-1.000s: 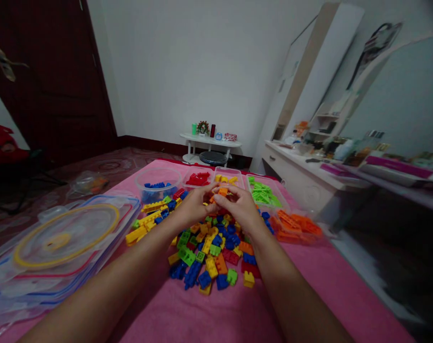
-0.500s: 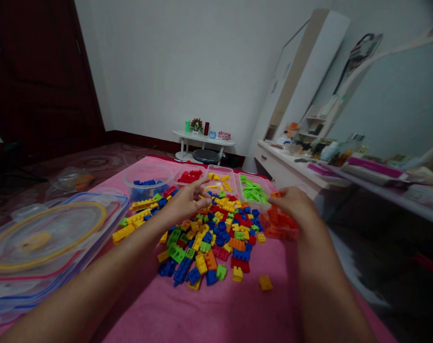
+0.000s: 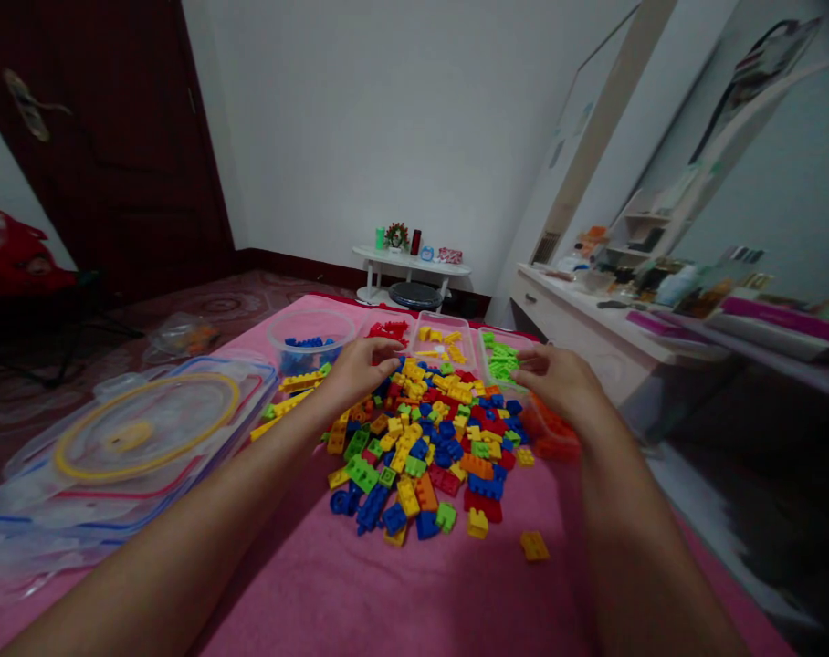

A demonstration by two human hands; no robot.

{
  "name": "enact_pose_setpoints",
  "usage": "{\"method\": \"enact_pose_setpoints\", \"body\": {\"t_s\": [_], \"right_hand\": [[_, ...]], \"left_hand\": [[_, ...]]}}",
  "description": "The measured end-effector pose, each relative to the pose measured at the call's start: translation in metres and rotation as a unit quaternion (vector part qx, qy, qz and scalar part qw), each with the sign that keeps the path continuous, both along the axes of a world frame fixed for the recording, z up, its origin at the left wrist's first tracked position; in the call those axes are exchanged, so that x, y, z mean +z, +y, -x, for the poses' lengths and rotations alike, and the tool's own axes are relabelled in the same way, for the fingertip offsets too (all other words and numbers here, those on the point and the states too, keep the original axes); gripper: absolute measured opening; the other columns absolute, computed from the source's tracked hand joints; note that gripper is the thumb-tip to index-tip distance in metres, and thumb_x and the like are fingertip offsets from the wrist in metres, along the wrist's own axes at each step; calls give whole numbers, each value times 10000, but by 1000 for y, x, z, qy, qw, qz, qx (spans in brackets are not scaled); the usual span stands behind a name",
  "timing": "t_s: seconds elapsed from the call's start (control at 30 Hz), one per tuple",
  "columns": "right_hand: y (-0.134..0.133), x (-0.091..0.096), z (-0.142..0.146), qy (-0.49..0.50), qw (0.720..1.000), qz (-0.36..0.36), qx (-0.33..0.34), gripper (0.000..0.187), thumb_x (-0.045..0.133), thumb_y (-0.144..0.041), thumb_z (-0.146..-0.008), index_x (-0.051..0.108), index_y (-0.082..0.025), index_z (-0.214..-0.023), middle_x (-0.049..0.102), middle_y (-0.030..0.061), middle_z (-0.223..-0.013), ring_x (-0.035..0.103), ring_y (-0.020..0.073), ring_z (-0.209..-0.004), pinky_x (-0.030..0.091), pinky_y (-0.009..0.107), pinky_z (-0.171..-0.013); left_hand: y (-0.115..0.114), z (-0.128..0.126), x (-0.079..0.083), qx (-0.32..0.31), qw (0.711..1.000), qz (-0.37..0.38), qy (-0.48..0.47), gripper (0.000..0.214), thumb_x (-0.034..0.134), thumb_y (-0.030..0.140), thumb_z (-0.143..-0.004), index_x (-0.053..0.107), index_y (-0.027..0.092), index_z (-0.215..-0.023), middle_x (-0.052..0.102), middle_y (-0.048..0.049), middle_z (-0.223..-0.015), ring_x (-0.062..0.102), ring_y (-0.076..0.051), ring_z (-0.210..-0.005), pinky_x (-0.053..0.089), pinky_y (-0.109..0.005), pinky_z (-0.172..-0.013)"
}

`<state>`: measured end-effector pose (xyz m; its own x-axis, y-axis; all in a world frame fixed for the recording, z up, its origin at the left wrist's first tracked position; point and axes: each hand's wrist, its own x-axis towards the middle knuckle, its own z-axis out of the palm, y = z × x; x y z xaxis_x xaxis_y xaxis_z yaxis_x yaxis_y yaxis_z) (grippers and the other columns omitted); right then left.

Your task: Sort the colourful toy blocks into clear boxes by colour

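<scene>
Stacked lids [image 3: 202, 365]: far left of the left fingers, near side, flat, one with a yellow ring on top.
Round tub [image 3: 278, 339]: clear, blue bricks [image 3: 309, 343] in it, left of the left fingers and a bit farther out.
Long yellow bricks [image 3: 301, 381]: left of the left fingers, partly behind the forearm.
Left hand [image 3: 360, 370]: fingers half bent, thumb parted from them, gap moderate; at the pile's far-left edge. Can't tell if it touches bricks.
Red-brick box [image 3: 366, 327]: just beyond the left fingertips, red bricks [image 3: 391, 333] inside.
Brick pile [image 3: 442, 429]: mixed yellow, blue, red, green, orange; on the pink-covered tabletop [image 3: 360, 593], between both hands' fingers and spreading nearer than them.
Yellow-brick box [image 3: 467, 333]: between the two sets of fingers, farther out; few yellow pieces.
Green-brick box [image 3: 482, 339]: just left of the right fingers and beyond; green bricks [image 3: 502, 358] inside.
Loose yellow brick [image 3: 534, 546]: well nearer than the right fingers, apart from the pile.
Right hand [image 3: 561, 379]: fingers and thumb parted, pointing left, green bricks visible past the gap.
Orange-brick box [image 3: 558, 447]: nearer than the right fingers, partly hidden by the hand.
</scene>
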<state>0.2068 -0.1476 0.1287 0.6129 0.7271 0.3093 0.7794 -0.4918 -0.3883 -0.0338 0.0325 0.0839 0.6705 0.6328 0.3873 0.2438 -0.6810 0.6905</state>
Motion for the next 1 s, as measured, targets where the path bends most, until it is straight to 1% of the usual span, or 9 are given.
{"method": "enact_pose_setpoints", "body": {"t_s": [0.1, 0.23, 0.33, 0.43, 0.6, 0.77, 0.83, 0.9, 1.0], "right_hand": [[19, -10, 29, -3, 995, 54, 82, 265, 638, -283, -709, 698, -184, -948, 710, 68, -913, 648, 198, -823, 475, 278, -705], [36, -31, 57, -40, 986, 89, 132, 299, 609, -239, -739, 689, -208, -1025, 690, 67, -1048, 625, 213, -957, 450, 295, -826], [44, -48, 65, -57, 982, 111, 142, 404, 591, -201, -751, 635, -196, -1153, 647, 87, -1157, 577, 232, -1076, 410, 314, -919], [47, -59, 64, -75, 981, 122, 133, 469, 584, -146, -735, 602, -176, -1203, 620, 103, -1198, 544, 241, -1130, 387, 318, -951], [47, -58, 59, -82, 984, 114, 108, 378, 589, -195, -742, 651, -221, -1114, 654, 77, -1135, 584, 244, -1063, 418, 329, -888], [49, -58, 63, -93, 987, 78, 105, 327, 541, -247, -779, 665, -223, -1081, 657, 73, -1109, 596, 237, -1025, 430, 329, -859], [49, -60, 68, -114, 983, 57, 130, 385, 500, -179, -784, 630, -220, -1144, 627, 65, -1169, 572, 220, -1067, 420, 311, -888], [49, -63, 72, -127, 977, 62, 157, 447, 465, -119, -781, 597, -227, -1194, 618, 56, -1182, 566, 206, -1072, 418, 296, -893], [48, -63, 76, -135, 972, 85, 173, 431, 452, -95, -780, 622, -230, -1152, 633, 54, -1132, 575, 200, -1036, 426, 289, -872]], "left_hand": [[5, 0, -10, 6, 994, -99, 50, 370, 556, 199, -767, 647, 174, -1125, 668, -77, -1110, 598, -222, -1039, 443, -351, -942], [12, -4, -30, -43, 978, -184, 88, 440, 563, 139, -740, 618, 192, -1174, 586, -85, -1248, 511, -232, -1173, 378, -356, -1024], [13, -6, -37, -64, 971, -198, 118, 419, 555, 137, -751, 628, 192, -1160, 583, -95, -1237, 513, -236, -1161, 389, -358, -1009], [11, -4, -34, -69, 966, -213, 131, 402, 571, 118, -732, 647, 189, -1121, 610, -95, -1176, 540, -228, -1109, 410, -337, -973], [6, -1, -29, -51, 964, -215, 146, 317, 601, 160, -716, 674, 171, -1024, 657, -92, -1042, 587, -225, -994, 444, -314, -877], [1, 0, -23, -43, 964, -187, 186, 174, 597, 315, -757, 708, 183, -781, 688, -67, -850, 624, -213, -823, 458, -301, -747], [-2, 0, -21, -32, 966, -178, 185, 213, 573, 344, -780, 704, 189, -847, 691, -58, -819, 628, -210, -784, 463, -306, -720], [-3, 0, -21, -17, 970, -179, 163, 286, 573, 343, -784, 670, 195, -1008, 691, -60, -878, 629, -215, -820, 473, -316, -742], [-4, -3, -27, -11, 971, -213, 106, 475, 597, 273, -769, 545, 206, -1237, 603, -91, -1179, 575, -230, -1042, 457, -338, -884]]}}
